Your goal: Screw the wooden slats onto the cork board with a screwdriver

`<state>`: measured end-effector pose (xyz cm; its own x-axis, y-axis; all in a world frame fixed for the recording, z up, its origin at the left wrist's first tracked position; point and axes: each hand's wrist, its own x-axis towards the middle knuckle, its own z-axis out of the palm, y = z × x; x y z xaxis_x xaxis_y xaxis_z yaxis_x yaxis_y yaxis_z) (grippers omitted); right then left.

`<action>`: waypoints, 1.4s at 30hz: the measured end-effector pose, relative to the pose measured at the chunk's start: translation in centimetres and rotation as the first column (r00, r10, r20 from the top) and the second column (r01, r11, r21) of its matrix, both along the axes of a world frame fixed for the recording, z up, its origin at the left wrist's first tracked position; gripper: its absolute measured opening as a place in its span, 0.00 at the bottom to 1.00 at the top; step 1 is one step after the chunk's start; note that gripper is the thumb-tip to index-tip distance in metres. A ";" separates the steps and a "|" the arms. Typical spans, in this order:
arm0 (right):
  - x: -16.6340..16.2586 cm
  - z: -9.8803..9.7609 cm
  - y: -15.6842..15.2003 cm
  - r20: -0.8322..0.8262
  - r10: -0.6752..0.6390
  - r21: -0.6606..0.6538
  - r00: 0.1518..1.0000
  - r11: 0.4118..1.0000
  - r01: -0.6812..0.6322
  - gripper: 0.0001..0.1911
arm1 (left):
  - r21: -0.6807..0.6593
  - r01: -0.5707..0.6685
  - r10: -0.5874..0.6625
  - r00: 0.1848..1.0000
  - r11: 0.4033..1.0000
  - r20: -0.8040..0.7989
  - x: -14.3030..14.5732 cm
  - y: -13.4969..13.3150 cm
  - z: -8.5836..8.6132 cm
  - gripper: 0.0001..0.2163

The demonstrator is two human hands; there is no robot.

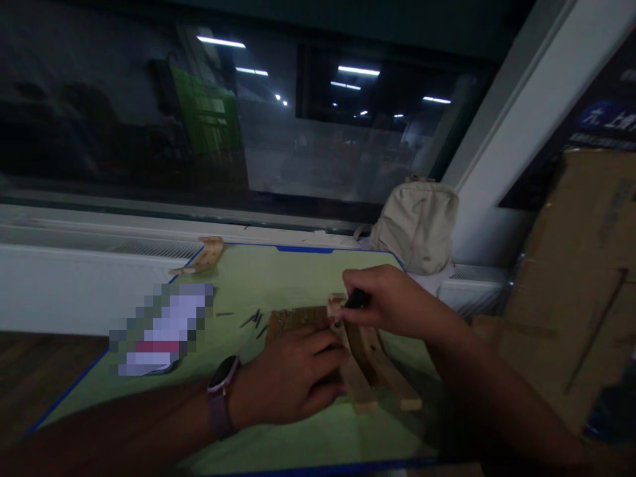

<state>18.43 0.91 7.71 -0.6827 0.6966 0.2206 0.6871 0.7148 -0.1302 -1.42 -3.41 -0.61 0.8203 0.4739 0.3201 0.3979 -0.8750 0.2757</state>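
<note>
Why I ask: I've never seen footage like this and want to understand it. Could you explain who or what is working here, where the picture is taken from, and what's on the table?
There's no machine: these are a person's two bare hands, seen by a camera worn on the head, looking forward and down. The left hand, below a watch, rests against a wooden piece. The right hand grips something black, mostly hidden by the fingers. On the green table lie thin dark bits, perhaps screws, and a pixelated item. Another wooden part sits at the far left corner.
</note>
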 end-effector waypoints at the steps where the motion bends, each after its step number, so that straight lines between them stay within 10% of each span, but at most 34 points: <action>1: -0.2 0.0 -0.1 0.053 -0.045 0.067 0.998 0.997 0.041 0.15 | -0.004 0.000 0.000 1.000 1.000 -0.002 0.0 0.0 0.0 0.12; 5: -0.3 0.4 -0.6 0.096 -0.110 0.141 0.989 0.985 0.096 0.20 | -0.006 0.003 -0.003 1.000 1.000 -0.020 -0.1 0.1 -0.1 0.12; 13: 1.3 0.9 -0.1 -0.161 0.247 -0.147 0.956 0.951 -0.270 0.03 | -0.010 -0.002 0.002 1.000 1.000 -0.024 -0.1 -0.1 0.0 0.12; 23: 0.1 -0.6 1.1 -0.089 -0.023 0.061 0.996 0.998 0.028 0.11 | -0.012 -0.050 0.050 0.999 0.999 0.013 -0.4 -0.1 -0.7 0.13; 31: 1.1 0.3 0.7 -0.250 0.317 -0.104 0.915 0.931 -0.351 0.15 | 0.000 -0.051 0.051 0.999 0.999 0.015 -0.2 -0.2 -0.3 0.13; 42: -0.1 -0.2 0.7 0.022 -0.054 0.158 0.998 0.986 0.050 0.12 | -0.003 -0.053 0.053 0.999 0.999 -0.007 -0.4 -0.2 -0.5 0.13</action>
<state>18.31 1.59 7.50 -0.6532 0.6895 0.3129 0.7257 0.6880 -0.0011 -1.80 -3.61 -1.15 0.7964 0.5176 0.3128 0.4454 -0.8518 0.2757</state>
